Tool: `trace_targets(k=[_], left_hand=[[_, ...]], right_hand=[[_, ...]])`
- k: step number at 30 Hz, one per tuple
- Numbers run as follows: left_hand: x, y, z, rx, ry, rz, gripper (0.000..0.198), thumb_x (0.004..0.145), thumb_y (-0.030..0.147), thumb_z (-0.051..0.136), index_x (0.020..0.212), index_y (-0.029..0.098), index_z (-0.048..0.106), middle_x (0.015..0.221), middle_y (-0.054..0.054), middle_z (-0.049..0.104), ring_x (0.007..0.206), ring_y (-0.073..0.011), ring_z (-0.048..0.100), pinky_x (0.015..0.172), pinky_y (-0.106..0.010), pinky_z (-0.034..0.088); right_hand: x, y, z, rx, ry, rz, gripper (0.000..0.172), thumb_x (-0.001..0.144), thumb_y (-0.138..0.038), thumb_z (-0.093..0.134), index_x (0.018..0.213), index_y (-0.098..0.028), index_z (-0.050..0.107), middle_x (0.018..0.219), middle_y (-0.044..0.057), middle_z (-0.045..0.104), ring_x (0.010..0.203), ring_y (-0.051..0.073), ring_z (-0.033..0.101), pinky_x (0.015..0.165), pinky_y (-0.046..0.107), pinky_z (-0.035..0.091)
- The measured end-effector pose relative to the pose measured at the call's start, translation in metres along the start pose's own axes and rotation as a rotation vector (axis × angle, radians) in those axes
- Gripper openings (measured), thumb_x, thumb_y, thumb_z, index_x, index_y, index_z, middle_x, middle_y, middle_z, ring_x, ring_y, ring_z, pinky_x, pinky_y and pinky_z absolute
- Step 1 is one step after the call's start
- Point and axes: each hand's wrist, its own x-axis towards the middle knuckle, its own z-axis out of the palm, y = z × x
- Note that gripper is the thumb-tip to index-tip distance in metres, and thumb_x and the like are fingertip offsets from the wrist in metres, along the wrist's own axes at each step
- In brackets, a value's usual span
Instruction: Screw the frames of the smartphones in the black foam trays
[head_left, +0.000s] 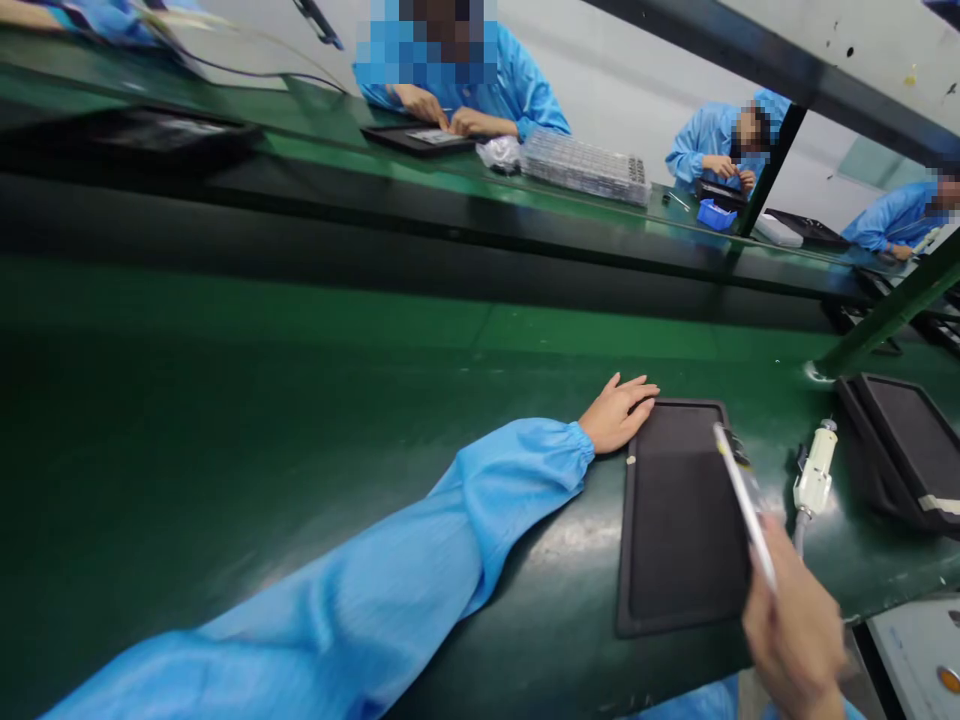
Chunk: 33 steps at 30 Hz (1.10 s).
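My left hand (616,415) lies with its fingers spread at the upper left edge of a shallow black tray (679,520). The tray rests flat on the green bench, and no item shows on its dark inner face. My right hand (795,620) is closed on a thin white-edged piece (744,500), held tilted above the tray's right side. Something dark and partly clear shows behind the white edge; blur hides what kind of thing it is. A white electric screwdriver (816,470) lies on the bench to the right of the tray.
Stacked black trays (911,450) stand at the right. A green post (892,300) rises from the bench behind them. Across a raised ledge, a person in blue (525,85) works beside clear plastic trays (585,168); other people sit further right.
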Motion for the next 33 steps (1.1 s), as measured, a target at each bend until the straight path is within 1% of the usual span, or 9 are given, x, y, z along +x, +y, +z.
trace_targets(k=[3,5,7,10,13,18,24,30,33], left_hand=[[0.001,-0.001,0.002,-0.005,0.01,0.003,0.042,0.093,0.03,0.032,0.126,0.015,0.053,0.135,-0.01,0.055,0.136,-0.0239,0.038,0.118,-0.058,0.015],[0.001,-0.002,0.003,-0.012,0.011,-0.002,0.042,0.092,0.027,0.033,0.126,0.015,0.053,0.135,-0.009,0.054,0.137,-0.0233,0.037,0.118,-0.057,0.015],[0.001,-0.002,0.005,-0.024,0.012,-0.009,0.042,0.091,0.024,0.033,0.126,0.014,0.053,0.136,-0.009,0.054,0.137,-0.0228,0.037,0.118,-0.056,0.014],[0.002,-0.001,0.005,-0.044,0.017,-0.019,0.043,0.089,0.021,0.033,0.127,0.013,0.053,0.135,-0.009,0.054,0.137,-0.0226,0.036,0.119,-0.055,0.012],[0.003,-0.001,0.004,-0.055,0.023,-0.022,0.043,0.088,0.02,0.034,0.126,0.013,0.053,0.135,-0.01,0.055,0.137,-0.023,0.037,0.119,-0.055,0.012],[0.003,-0.001,0.004,-0.045,0.026,-0.017,0.043,0.088,0.021,0.034,0.126,0.014,0.053,0.135,-0.009,0.055,0.137,-0.0231,0.037,0.118,-0.056,0.013],[0.002,-0.003,0.005,-0.031,0.024,-0.023,0.043,0.088,0.021,0.033,0.127,0.014,0.052,0.135,-0.009,0.055,0.137,-0.0228,0.037,0.119,-0.056,0.013],[0.0,0.0,0.003,-0.005,0.015,-0.033,0.043,0.087,0.019,0.035,0.125,0.017,0.053,0.134,-0.007,0.056,0.136,-0.0217,0.039,0.118,-0.056,0.016],[-0.001,0.002,0.002,0.006,0.019,-0.027,0.042,0.088,0.018,0.034,0.125,0.016,0.053,0.134,-0.007,0.056,0.136,-0.0217,0.039,0.118,-0.055,0.017]], right_hand=[[0.02,-0.033,0.04,-0.088,0.023,-0.22,0.033,0.092,-0.012,0.053,0.125,-0.012,0.054,0.122,0.016,0.062,0.118,0.025,0.057,0.093,0.04,0.053],[0.027,-0.045,0.042,-0.104,-0.116,-0.287,0.034,0.094,-0.023,0.054,0.125,-0.007,0.054,0.125,0.02,0.06,0.12,0.03,0.055,0.096,0.048,0.051],[0.026,-0.041,0.026,-0.042,-0.234,-0.264,0.042,0.096,-0.034,0.052,0.128,-0.008,0.052,0.129,0.019,0.057,0.122,0.031,0.054,0.1,0.053,0.047],[0.017,-0.011,-0.008,-0.071,-0.065,-0.093,0.037,0.095,-0.03,0.053,0.125,-0.009,0.056,0.128,0.018,0.059,0.115,0.03,0.059,0.097,0.047,0.048],[0.003,0.019,-0.026,-0.229,0.16,0.059,0.03,0.093,-0.027,0.058,0.115,-0.007,0.064,0.112,0.018,0.067,0.095,0.028,0.068,0.079,0.036,0.055],[-0.012,0.032,-0.015,-0.296,0.156,-0.018,0.026,0.092,-0.027,0.059,0.102,-0.005,0.067,0.11,0.022,0.067,0.094,0.028,0.068,0.08,0.036,0.055],[-0.017,0.033,-0.012,-0.325,0.142,-0.016,0.021,0.092,-0.026,0.06,0.103,-0.009,0.067,0.118,0.019,0.064,0.095,0.027,0.068,0.079,0.037,0.056],[-0.005,0.001,-0.004,-0.305,0.251,-0.063,0.031,0.087,-0.016,0.064,0.117,-0.012,0.061,0.126,0.019,0.059,0.112,0.034,0.06,0.095,0.054,0.049],[0.002,-0.027,0.015,-0.132,0.167,-0.081,0.036,0.089,-0.017,0.061,0.124,-0.015,0.056,0.129,0.018,0.057,0.116,0.033,0.057,0.096,0.057,0.047]])
